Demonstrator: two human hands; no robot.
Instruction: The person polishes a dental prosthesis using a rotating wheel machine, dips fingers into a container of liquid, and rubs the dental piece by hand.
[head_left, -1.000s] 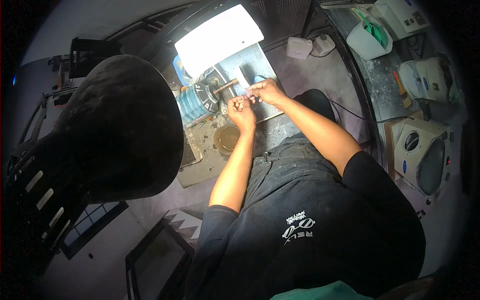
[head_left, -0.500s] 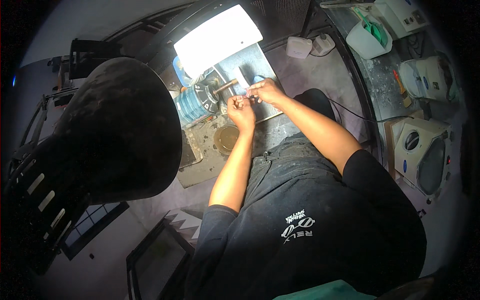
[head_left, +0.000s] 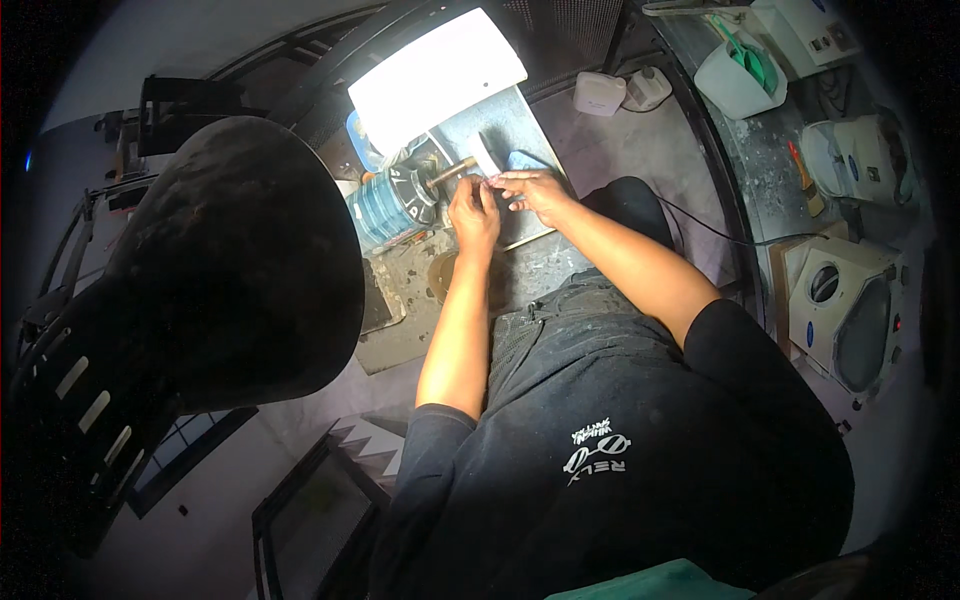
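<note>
My left hand (head_left: 474, 215) is closed, its fingertips drawn together just below a white polishing wheel (head_left: 484, 154). Coming in from the right, my right hand (head_left: 538, 194) pinches at the same spot, with its lower fingers partly bent. Between the fingertips is something small and pinkish, too small to name, close to the wheel's lower edge; whether it touches cannot be told. The wheel sits on a brass-coloured shaft (head_left: 451, 172) of a blue motor (head_left: 378, 212) with a dark end. Behind my right fingers a light blue thing (head_left: 527, 160) lies in the grey tray (head_left: 512, 112).
A bright white hood (head_left: 440, 80) covers the tray's far side. At the left looms a black lamp shade (head_left: 245, 260). A brown bowl (head_left: 440, 276) stands by my left forearm. Jugs (head_left: 600, 94), a white bin (head_left: 738, 84) and a cream machine (head_left: 845, 310) are at the right.
My left hand has shifted slightly up and left, toward the wheel, and its forearm now hides more of the bowl. My right hand has moved slightly lower, its fingers pointing left.
</note>
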